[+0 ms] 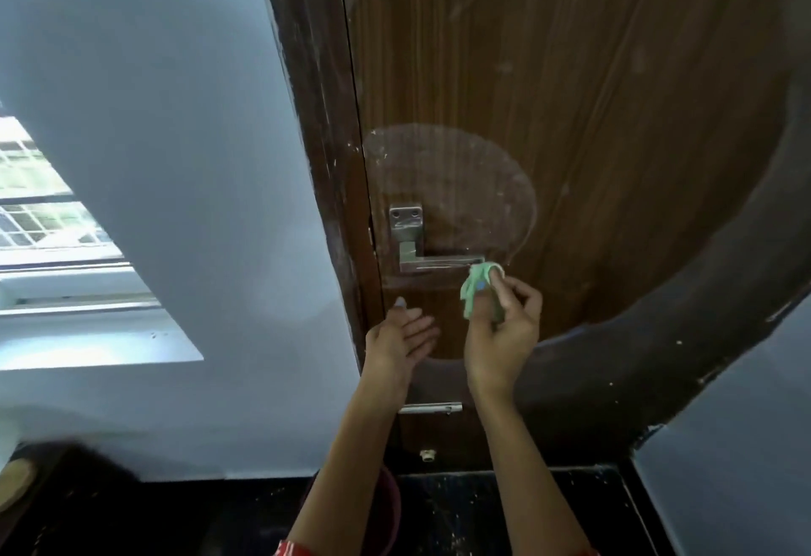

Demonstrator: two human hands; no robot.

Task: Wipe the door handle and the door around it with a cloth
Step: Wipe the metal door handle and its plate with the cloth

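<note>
**Head view: cloth at the tip of the handle**

Head camera looks down on 2 bare hands in front of a door. The right hand's fingers (522, 296) are curled round a bunched green cloth (476, 288), with the thumb pinching it from the side. The right hand (500, 332) presses the cloth against the free right end of the handle (439, 264), so the cloth covers the tip of the lever and hangs a little below it.

The left hand (399, 340) is released: its fingers lie straight and relaxed, palm turned toward the right hand, grasping nothing. It sits just below the handle and near the left edge of the door (570, 95), apart from the cloth.

The handle is a silver lever fixed to a square plate (406, 220) with 2 screws, close to the dark frame (316, 117). A pale, rounded smear (452, 178) marks the brown wood above and around the handle. A small metal bolt (430, 407) shows between the 2 forearms, lower on the door.

Left of the frame is a blue wall (175, 117) with a window (39, 204). The floor (504, 511) below is dark and speckled.
</note>
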